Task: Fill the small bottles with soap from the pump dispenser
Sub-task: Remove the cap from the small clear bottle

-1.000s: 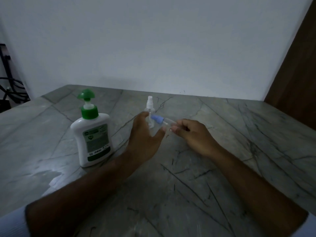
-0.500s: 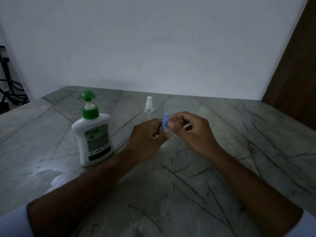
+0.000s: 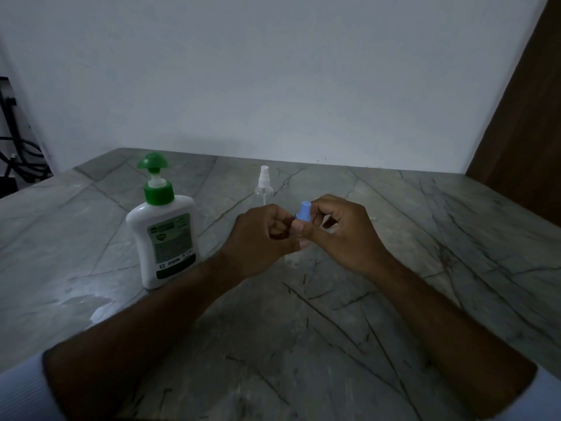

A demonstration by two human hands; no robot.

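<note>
Small bottle with a blue cap (image 3: 303, 212) sits between the two hands above the middle of the grey marble table (image 3: 455, 253), nearer the camera than the other containers. Only the cap and a sliver of clear body (image 3: 293, 235) show; the rest is hidden behind the fingers, so I cannot tell whether the bottle touches the tabletop.

Nearest the camera, two bare forearms reach in from the lower corners, each with a pale sleeve cuff (image 3: 21, 390) at the frame edge. The left hand (image 3: 261, 235) has its fingers curled inward, and they hold the bottle's body just below the cap. The right hand (image 3: 340, 232) meets it from the other side — its thumb and forefinger pinch around the cap's base, the remaining fingers bent loosely behind. The cap points up, tilted a little.

To the left, just beside the left forearm, stands the pump dispenser (image 3: 165, 232) — white body, green collar and green pump head, upright, with a green label facing forward. A wet sheen lies on the stone in front of it.

Farther back, behind the hands, a clear spray bottle (image 3: 264, 186) with a white nozzle stands upright, apart from both hands. Beyond the table rises a plain white wall (image 3: 273, 71), with a brown wooden panel (image 3: 525, 132) at the right and dark cables (image 3: 18, 159) at the far left.
</note>
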